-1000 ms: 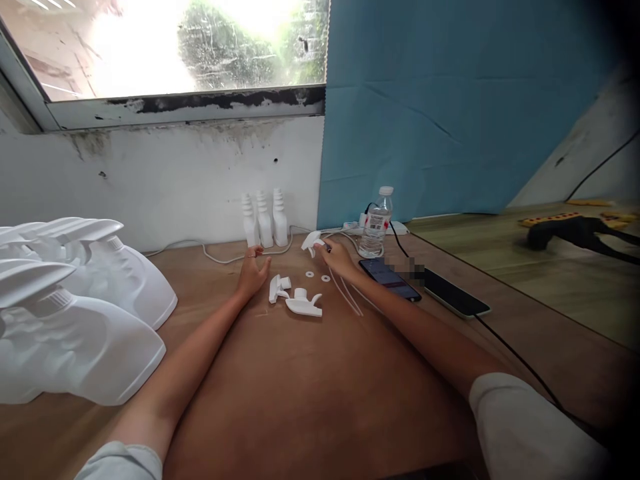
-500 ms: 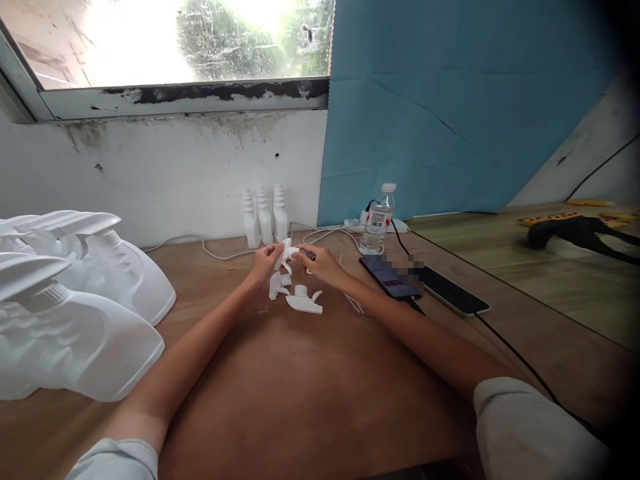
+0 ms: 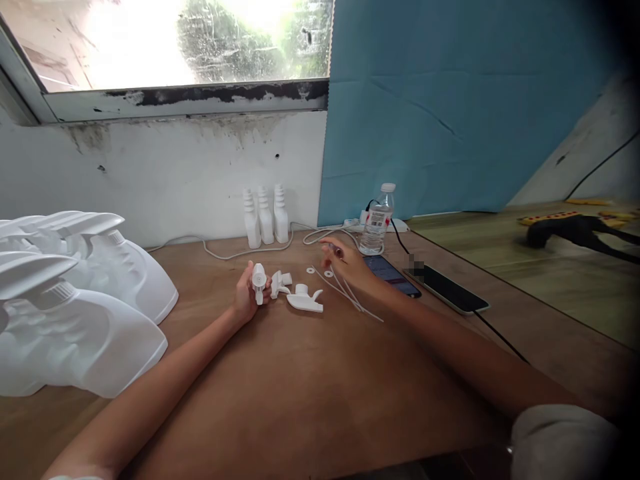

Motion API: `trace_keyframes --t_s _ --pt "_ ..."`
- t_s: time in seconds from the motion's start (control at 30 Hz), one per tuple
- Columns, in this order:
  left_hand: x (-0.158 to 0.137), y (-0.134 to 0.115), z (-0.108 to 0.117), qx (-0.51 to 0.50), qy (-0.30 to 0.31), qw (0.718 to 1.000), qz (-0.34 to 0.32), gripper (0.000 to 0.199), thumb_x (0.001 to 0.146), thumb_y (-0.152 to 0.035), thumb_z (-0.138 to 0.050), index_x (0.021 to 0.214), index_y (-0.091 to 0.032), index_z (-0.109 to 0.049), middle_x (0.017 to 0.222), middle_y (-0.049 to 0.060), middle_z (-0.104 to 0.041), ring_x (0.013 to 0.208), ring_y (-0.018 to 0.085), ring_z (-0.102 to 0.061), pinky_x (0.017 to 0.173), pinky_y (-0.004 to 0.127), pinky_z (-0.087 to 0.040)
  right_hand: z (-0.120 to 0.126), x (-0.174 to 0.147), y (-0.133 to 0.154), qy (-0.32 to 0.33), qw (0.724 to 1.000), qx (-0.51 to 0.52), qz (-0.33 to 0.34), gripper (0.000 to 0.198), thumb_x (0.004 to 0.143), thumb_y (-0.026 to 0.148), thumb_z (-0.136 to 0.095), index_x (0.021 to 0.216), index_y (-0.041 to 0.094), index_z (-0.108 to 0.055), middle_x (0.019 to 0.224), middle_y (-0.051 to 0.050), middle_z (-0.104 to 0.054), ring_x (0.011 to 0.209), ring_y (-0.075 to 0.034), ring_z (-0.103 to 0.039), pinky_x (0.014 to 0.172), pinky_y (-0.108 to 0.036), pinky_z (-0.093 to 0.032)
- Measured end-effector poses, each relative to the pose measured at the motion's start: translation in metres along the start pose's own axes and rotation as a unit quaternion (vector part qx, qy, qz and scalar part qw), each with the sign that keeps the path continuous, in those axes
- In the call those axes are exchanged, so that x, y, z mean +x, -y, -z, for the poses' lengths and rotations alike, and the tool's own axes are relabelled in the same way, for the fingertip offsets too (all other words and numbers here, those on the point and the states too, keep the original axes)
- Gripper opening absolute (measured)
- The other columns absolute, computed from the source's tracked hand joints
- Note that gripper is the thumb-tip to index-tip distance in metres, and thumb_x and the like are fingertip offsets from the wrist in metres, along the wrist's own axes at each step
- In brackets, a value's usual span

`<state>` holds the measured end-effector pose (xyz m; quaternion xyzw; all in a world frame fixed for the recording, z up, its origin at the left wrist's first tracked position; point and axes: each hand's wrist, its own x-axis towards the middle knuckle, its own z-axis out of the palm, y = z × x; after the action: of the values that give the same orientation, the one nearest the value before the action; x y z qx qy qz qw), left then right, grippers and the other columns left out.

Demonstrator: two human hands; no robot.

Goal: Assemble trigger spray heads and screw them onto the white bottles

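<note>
Spray head [image 3: 259, 277] passes from two hands to the left hand [image 3: 244, 297] alone, grip closed around it.
Right hand [image 3: 351, 263], grip half-curled, contents unclear, hovers near tubes [image 3: 371, 313]; bottle label [image 3: 379, 219] unreadable.

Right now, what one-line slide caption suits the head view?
Left hand holding one white spray head beside two loose ones on the table, right hand near thin tubes.

Brown table [image 3: 280, 387] against a stained white wall [image 3: 165, 173], under a bright window [image 3: 140, 40].
Daylight glares through the dirty glass [image 3: 225, 53], and dark patches mark the grey frame [image 3: 110, 107] below it. To the right hangs a creased blue sheet [image 3: 440, 113], with olive floor [image 3: 470, 243] beyond the table.
</note>
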<state>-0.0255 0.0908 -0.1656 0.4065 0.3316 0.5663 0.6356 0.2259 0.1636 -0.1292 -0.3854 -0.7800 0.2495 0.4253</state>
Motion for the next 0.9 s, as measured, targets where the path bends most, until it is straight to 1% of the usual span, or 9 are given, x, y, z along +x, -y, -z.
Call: trace_keyframes --t_s 0.07,0.13,0.23,0.3,0.47,0.53,0.6,0.73,0.9 --pt "-0.005 0.001 0.000 -0.004 0.002 1.000 0.006 0.054 0.080 -0.070 -0.046 0.062 -0.018 -0.044 0.051 -0.002 -0.039 0.039 0.007 -0.031 0.037 0.020 -0.018 0.001 -0.020 0.023 0.020 0.999 0.036 -0.005 0.044 0.095 0.049 -0.043 0.121 0.018 -0.060 0.061 0.000 -0.061 0.052 -0.014 -0.056 0.055 -0.026 -0.043" --pt "-0.006 0.003 -0.001 0.013 -0.014 1.000 -0.001 0.052 0.079 -0.068 -0.052 0.063 -0.019 -0.042 0.050 -0.004 -0.040 0.037 0.006 -0.031 0.035 0.020 -0.017 -0.001 -0.041 0.043 0.035 0.997 0.070 0.002 0.043 0.094 0.050 -0.045 0.114 0.017 -0.065 0.062 0.000 -0.061 0.053 -0.013 -0.056 0.054 -0.024 -0.044" --pt "-0.005 0.007 -0.004 0.078 -0.038 0.996 -0.029 0.047 0.079 -0.062 -0.057 0.063 -0.020 -0.042 0.047 -0.003 -0.046 0.034 0.007 -0.034 0.033 0.021 -0.021 -0.008 -0.067 0.063 0.044 0.989 0.144 0.017 0.035 0.093 0.044 -0.050 0.109 0.018 -0.066 0.074 -0.003 -0.068 0.067 -0.015 -0.065 0.063 -0.025 -0.052" --pt "-0.005 0.010 -0.005 0.131 -0.048 0.989 -0.051 0.044 0.079 -0.059 -0.057 0.063 -0.020 -0.044 0.045 -0.002 -0.050 0.033 0.008 -0.037 0.032 0.022 -0.024 -0.013 -0.078 0.067 0.046 0.987 0.152 0.032 0.029 0.091 0.039 -0.054 0.106 0.019 -0.068 0.083 -0.005 -0.071 0.076 -0.016 -0.068 0.070 -0.027 -0.054" --pt "-0.005 0.013 -0.006 0.207 -0.058 0.975 -0.051 0.042 0.076 -0.059 -0.061 0.068 -0.020 -0.047 0.044 -0.005 -0.050 0.030 0.008 -0.038 0.029 0.020 -0.026 -0.026 -0.086 0.062 0.066 0.990 0.109 0.063 0.023 0.089 0.032 -0.056 0.104 0.021 -0.070 0.096 -0.005 -0.073 0.079 -0.015 -0.070 0.072 -0.027 -0.057" --pt "-0.006 0.013 -0.006 0.214 -0.057 0.974 -0.047 0.043 0.075 -0.060 -0.062 0.069 -0.020 -0.046 0.044 -0.006 -0.050 0.029 0.008 -0.038 0.028 0.019 -0.025 -0.031 -0.086 0.060 0.042 0.992 0.074 0.094 0.021 0.090 0.030 -0.056 0.103 0.022 -0.070 0.100 -0.005 -0.073 0.083 -0.016 -0.070 0.074 -0.027 -0.057" --pt "-0.006 0.014 -0.007 0.217 -0.055 0.974 -0.046 0.045 0.073 -0.062 -0.063 0.071 -0.021 -0.046 0.045 -0.006 -0.051 0.028 0.007 -0.038 0.027 0.018 -0.026 -0.035 -0.087 0.058 0.007 0.991 0.022 0.133 0.020 0.090 0.029 -0.056 0.103 0.023 -0.071 0.095 -0.004 -0.073 0.079 -0.015 -0.069 0.070 -0.026 -0.055" --pt "-0.007 0.014 -0.009 0.209 -0.028 0.976 -0.047 0.045 0.074 -0.062 -0.062 0.075 -0.022 -0.042 0.046 -0.007 -0.053 0.026 0.008 -0.037 0.026 0.018 -0.026 -0.037 -0.089 0.055 -0.042 0.967 -0.086 0.236 0.018 0.090 0.025 -0.057 0.102 0.021 -0.071 0.076 -0.003 -0.072 0.061 -0.014 -0.063 0.058 -0.027 -0.050" --pt "-0.008 0.016 -0.009 0.208 -0.013 0.976 -0.061 0.045 0.076 -0.062 -0.060 0.077 -0.023 -0.037 0.049 -0.008 -0.055 0.027 0.007 -0.039 0.027 0.018 -0.027 -0.037 -0.089 0.056 -0.049 0.938 -0.172 0.297 0.018 0.091 0.023 -0.055 0.099 0.022 -0.071 0.074 -0.003 -0.072 0.064 -0.015 -0.065 0.058 -0.028 -0.049"
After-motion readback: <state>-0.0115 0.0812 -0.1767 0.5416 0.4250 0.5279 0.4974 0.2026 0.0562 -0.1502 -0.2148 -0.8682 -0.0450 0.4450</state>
